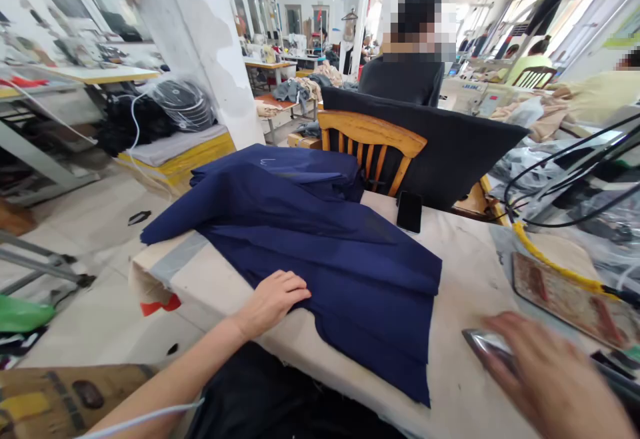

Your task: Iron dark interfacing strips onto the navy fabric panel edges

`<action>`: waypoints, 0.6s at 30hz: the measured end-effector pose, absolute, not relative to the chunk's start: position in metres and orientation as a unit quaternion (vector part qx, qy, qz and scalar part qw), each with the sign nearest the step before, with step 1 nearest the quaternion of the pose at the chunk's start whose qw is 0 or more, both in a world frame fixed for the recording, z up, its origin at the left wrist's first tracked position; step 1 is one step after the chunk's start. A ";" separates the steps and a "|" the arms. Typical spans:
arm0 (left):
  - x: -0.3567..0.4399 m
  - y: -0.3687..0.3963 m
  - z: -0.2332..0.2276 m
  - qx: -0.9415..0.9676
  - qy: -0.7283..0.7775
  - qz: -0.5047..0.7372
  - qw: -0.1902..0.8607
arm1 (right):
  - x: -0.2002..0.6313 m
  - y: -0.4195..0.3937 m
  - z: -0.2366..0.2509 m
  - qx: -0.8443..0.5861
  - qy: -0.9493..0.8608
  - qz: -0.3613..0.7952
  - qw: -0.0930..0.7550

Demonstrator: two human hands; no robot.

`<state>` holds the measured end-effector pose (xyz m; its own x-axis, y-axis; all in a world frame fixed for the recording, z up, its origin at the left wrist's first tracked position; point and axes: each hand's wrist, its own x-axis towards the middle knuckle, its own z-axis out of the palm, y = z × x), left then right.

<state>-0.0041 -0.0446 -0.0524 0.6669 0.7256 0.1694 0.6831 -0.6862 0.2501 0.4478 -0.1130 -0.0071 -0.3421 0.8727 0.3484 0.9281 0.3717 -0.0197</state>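
Navy blue fabric lies folded and rumpled across a cloth-covered table, partly over its near edge. At that near edge, my left hand rests on the fabric with its fingers together and curled onto the cloth; the thumb is hidden. To the right, my right hand is closed over an iron, blurred by motion. Only the iron's pointed metal front shows clearly; the hand covers its handle. The iron is to the right of the fabric, apart from it. A small pale mark shows on the far fabric pile.
A black phone lies at the table's far edge. Beyond stands a wooden chair beside black cloth, with a seated person behind. At right are a stained metal plate, a yellow-wrapped cable and black hoses. A cardboard box sits lower left.
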 end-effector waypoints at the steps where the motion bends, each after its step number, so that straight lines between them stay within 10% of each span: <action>1: -0.003 -0.046 -0.053 0.909 0.384 0.126 0.097 | 0.426 -0.115 -0.014 -0.478 -0.859 -0.108 0.147; 18: 0.039 -0.053 -0.046 0.905 0.356 0.160 0.167 | 0.400 -0.134 -0.055 -0.553 -0.760 0.238 0.245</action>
